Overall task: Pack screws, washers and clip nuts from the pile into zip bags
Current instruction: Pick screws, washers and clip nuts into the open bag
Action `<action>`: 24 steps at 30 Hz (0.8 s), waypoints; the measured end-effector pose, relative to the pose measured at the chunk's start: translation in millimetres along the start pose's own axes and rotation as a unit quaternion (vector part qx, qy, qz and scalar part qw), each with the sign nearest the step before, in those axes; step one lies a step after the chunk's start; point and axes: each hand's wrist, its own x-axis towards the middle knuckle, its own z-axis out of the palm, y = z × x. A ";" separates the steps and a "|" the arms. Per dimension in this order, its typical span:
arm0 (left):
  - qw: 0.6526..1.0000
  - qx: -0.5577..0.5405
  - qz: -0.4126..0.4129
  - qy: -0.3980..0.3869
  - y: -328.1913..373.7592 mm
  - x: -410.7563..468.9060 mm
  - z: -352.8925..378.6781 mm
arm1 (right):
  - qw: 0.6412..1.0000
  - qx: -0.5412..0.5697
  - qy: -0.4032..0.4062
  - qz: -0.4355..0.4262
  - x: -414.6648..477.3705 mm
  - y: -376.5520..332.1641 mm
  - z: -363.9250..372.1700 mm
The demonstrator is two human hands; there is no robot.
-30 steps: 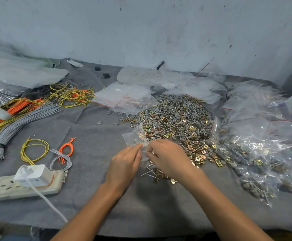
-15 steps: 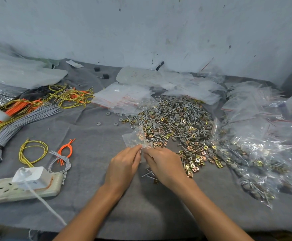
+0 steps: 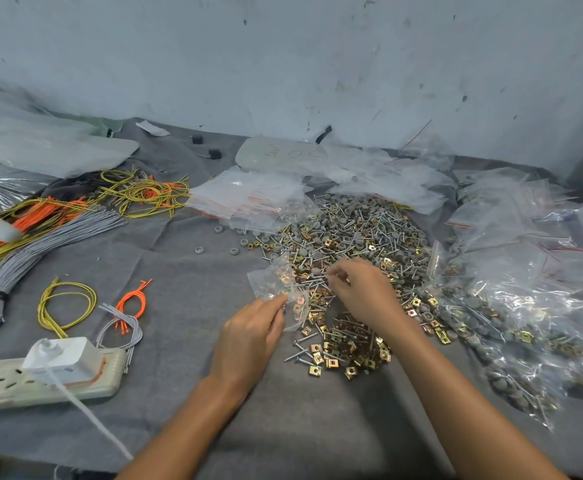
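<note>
Since a moment ago, the right hand point(image 3: 363, 296) has left the bag point(image 3: 276, 284) and reached into the pile point(image 3: 352, 233) on the worktop point(image 3: 186, 271), its grip curled; I cannot tell whether it holds anything. The left hand point(image 3: 248, 341) pinches the bag's near edge, at the pile's edge.

I note left hand point(image 3: 248, 337) pinching a zip bag point(image 3: 273, 284) (clear); right hand point(image 3: 366, 296) over the pile point(image 3: 352, 233), grasp unclear.

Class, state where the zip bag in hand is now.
In the head view, the zip bag sits just left of centre, pinched by the left hand at the near-left edge of the hardware pile.
</note>
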 end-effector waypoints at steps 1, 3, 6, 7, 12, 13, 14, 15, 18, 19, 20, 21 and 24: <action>1.000 0.001 -0.001 -0.002 0.2 0.1 -0.4 | 1.000 -0.004 -0.001 -0.001 9.4 -2.3 1.4; 1.000 0.001 -0.005 -0.006 0.5 -0.2 -1.1 | 1.000 -0.015 -0.013 -0.005 25.2 -8.1 6.3; 1.000 -0.002 -0.009 -0.011 0.5 -0.3 -1.9 | 0.998 -0.032 -0.048 -0.009 41.0 -13.8 15.5; 1.000 -0.002 -0.007 -0.011 0.4 -0.1 -2.1 | 0.998 -0.033 -0.059 -0.009 44.3 -14.6 17.3; 1.000 0.001 -0.006 -0.008 -0.5 0.6 -1.0 | 0.995 -0.038 -0.092 -0.026 51.1 -10.5 16.4; 1.000 0.000 -0.006 -0.007 -0.8 0.5 -0.7 | 0.994 -0.037 -0.094 -0.030 49.9 -8.4 16.0; 1.000 0.002 -0.007 -0.006 -0.8 0.2 -0.3 | 0.994 -0.038 -0.095 -0.033 48.3 -6.4 16.1; 1.000 0.005 -0.007 -0.004 -0.6 -0.1 0.0 | 0.994 -0.037 -0.096 -0.035 46.6 -4.6 16.6; 1.000 0.011 -0.004 0.003 -0.9 -0.4 0.5 | 0.995 -0.025 -0.092 -0.035 41.5 0.5 17.9; 1.000 0.012 -0.003 0.004 -1.0 -0.4 0.9 | 0.996 -0.014 -0.087 -0.032 40.0 1.5 17.2; 1.000 0.013 -0.001 0.005 -1.1 -0.6 1.2 | 0.996 0.000 -0.083 -0.026 38.7 2.6 16.6; 1.000 0.013 0.000 0.006 -1.3 -0.6 1.5 | 0.997 0.016 -0.078 -0.020 37.5 3.6 15.6; 1.000 0.008 0.000 0.005 -2.5 -0.6 2.2 | 0.996 0.059 -0.068 0.003 35.8 5.6 11.0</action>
